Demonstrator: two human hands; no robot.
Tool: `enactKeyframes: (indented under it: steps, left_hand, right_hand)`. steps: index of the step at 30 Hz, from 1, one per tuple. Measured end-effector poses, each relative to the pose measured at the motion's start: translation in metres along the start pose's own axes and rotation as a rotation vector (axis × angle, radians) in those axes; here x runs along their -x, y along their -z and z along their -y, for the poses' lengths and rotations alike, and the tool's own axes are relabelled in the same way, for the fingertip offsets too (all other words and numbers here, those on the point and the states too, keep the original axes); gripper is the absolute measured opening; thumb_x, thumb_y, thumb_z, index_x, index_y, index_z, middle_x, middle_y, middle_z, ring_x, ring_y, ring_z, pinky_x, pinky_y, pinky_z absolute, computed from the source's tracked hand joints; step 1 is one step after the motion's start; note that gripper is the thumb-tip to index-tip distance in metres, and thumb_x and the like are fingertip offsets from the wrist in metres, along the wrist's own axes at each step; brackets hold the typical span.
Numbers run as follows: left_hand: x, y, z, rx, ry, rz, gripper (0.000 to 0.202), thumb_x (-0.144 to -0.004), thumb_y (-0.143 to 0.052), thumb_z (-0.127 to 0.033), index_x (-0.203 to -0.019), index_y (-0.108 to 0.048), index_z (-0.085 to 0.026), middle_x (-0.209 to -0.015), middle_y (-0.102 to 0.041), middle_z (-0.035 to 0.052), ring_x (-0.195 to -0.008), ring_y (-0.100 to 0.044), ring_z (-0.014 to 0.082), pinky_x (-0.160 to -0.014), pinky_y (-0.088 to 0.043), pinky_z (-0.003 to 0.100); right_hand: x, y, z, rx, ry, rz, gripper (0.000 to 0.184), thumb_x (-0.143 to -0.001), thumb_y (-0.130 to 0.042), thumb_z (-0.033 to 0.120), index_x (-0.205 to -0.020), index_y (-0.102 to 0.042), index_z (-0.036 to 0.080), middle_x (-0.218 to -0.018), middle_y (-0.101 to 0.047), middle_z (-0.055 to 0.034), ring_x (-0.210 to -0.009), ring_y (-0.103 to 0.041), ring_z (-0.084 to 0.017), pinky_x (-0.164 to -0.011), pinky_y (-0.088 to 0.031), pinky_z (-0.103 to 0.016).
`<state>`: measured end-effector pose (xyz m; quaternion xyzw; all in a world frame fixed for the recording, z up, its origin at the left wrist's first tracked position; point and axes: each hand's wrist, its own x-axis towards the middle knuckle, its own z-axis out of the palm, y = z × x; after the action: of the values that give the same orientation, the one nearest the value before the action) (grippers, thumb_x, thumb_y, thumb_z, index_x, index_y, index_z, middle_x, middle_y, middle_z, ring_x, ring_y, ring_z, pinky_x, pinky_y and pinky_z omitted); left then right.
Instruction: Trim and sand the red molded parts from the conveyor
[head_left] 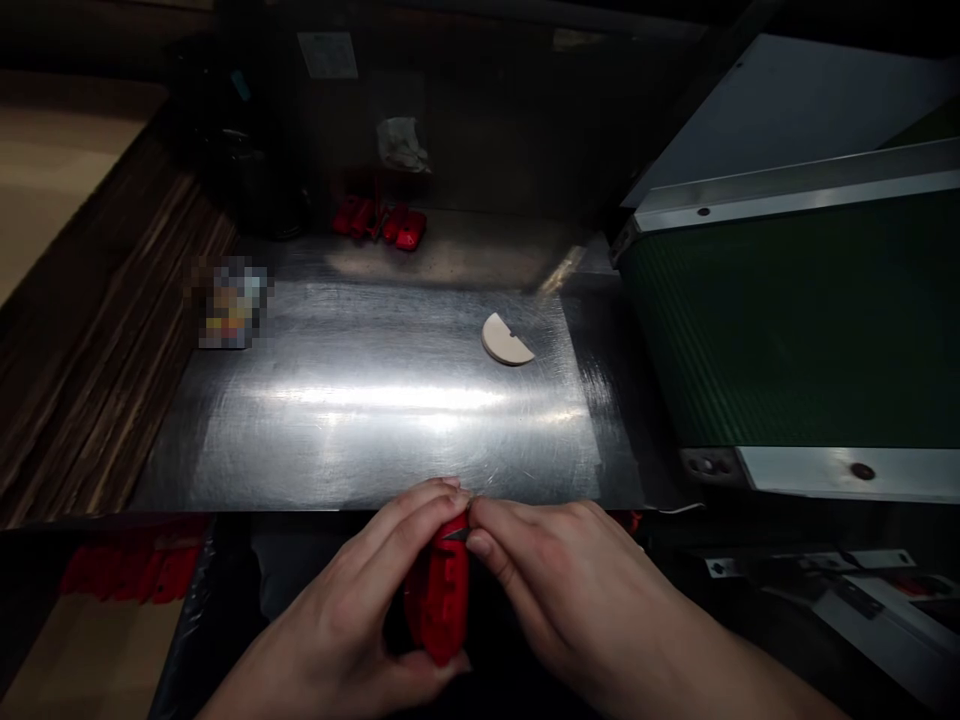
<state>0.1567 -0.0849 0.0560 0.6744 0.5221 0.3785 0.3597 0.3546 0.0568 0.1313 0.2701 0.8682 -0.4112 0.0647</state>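
Note:
My left hand (pixel 367 590) is wrapped round a red moulded plastic part (pixel 448 605), fingers over its top and thumb under its lower end. Just in front of the table's near edge, the part stands roughly upright. My right hand (pixel 555 570) pinches a small dark pointed blade (pixel 455 535), whose tip lies against the upper end of the red part. Its handle, if it has one, is hidden in my fingers. Farther off on the metal tabletop (pixel 360 350) lies a pale half-round piece (pixel 506 342) with a small notch in its straight edge.
Several red parts (pixel 379 222) sit at the back of the table. A stack of cardboard (pixel 112 340) borders the left side, with more red parts (pixel 131 572) in a box below. To the right stands a green conveyor belt (pixel 802 320) with metal rails.

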Motion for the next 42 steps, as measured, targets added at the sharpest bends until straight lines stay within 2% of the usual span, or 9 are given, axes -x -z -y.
enactKeyframes:
  steps: [14, 21, 30, 35, 38, 42]
  left_hand:
    - [-0.0023, -0.0001, -0.0044, 0.000, 0.017, -0.023, 0.106, -0.084, -0.086, -0.012, -0.170, -0.027, -0.030, -0.167, -0.051, 0.0122, -0.155, -0.050, 0.0284, -0.130, -0.044, 0.038]
    - [-0.0011, -0.0009, -0.0048, 0.011, -0.006, -0.020, 0.108, -0.083, -0.088, -0.013, -0.170, -0.027, -0.030, -0.165, -0.052, 0.0153, -0.153, -0.053, 0.0328, -0.126, -0.049, 0.045]
    - [-0.0030, -0.0003, -0.0041, 0.020, -0.038, -0.002, 0.102, -0.087, -0.085, -0.014, -0.170, -0.027, -0.027, -0.166, -0.049, 0.0161, -0.155, -0.050, 0.0303, -0.129, -0.045, 0.042]
    - [-0.0020, 0.0004, -0.0031, 0.011, -0.050, 0.010, 0.101, -0.089, -0.083, -0.013, -0.170, -0.025, -0.025, -0.168, -0.047, 0.0158, -0.157, -0.047, 0.0291, -0.131, -0.042, 0.041]
    - [-0.0004, 0.0000, -0.0019, 0.009, -0.036, 0.020, 0.103, -0.088, -0.084, -0.012, -0.171, -0.025, -0.026, -0.170, -0.046, 0.0151, -0.158, -0.045, 0.0289, -0.131, -0.042, 0.040]
    - [0.0011, 0.0007, -0.0014, 0.021, -0.020, 0.001, 0.105, -0.087, -0.085, -0.014, -0.171, -0.023, -0.028, -0.169, -0.047, 0.0145, -0.157, -0.047, 0.0303, -0.131, -0.043, 0.042]
  right_hand:
    - [0.0004, -0.0062, -0.0028, 0.069, 0.010, -0.035, 0.028, -0.114, -0.041, 0.024, -0.112, -0.068, 0.022, -0.102, -0.080, -0.0021, -0.072, -0.074, -0.019, -0.062, -0.044, -0.029]
    - [0.0025, -0.0032, -0.0013, 0.041, 0.006, -0.003, 0.029, -0.113, -0.044, 0.021, -0.128, -0.069, 0.022, -0.107, -0.082, -0.0018, -0.076, -0.077, -0.019, -0.064, -0.048, -0.028]
    - [0.0043, -0.0024, 0.0007, 0.036, -0.009, 0.033, 0.033, -0.115, -0.042, 0.024, -0.134, -0.069, 0.021, -0.113, -0.081, -0.0046, -0.079, -0.077, -0.019, -0.067, -0.052, -0.028]
    - [0.0042, -0.0055, 0.0000, 0.058, 0.002, 0.014, 0.033, -0.114, -0.043, 0.024, -0.137, -0.068, 0.022, -0.113, -0.082, -0.0036, -0.076, -0.077, -0.020, -0.064, -0.049, -0.031]
    - [0.0020, -0.0064, -0.0009, 0.053, -0.010, 0.018, 0.030, -0.115, -0.043, 0.024, -0.131, -0.068, 0.022, -0.109, -0.081, -0.0025, -0.076, -0.077, -0.020, -0.063, -0.047, -0.031]
    - [0.0014, -0.0042, -0.0016, -0.062, -0.020, 0.026, 0.029, -0.117, -0.038, 0.027, -0.106, -0.064, 0.024, -0.096, -0.076, 0.0019, -0.071, -0.070, -0.017, -0.063, -0.044, -0.030]
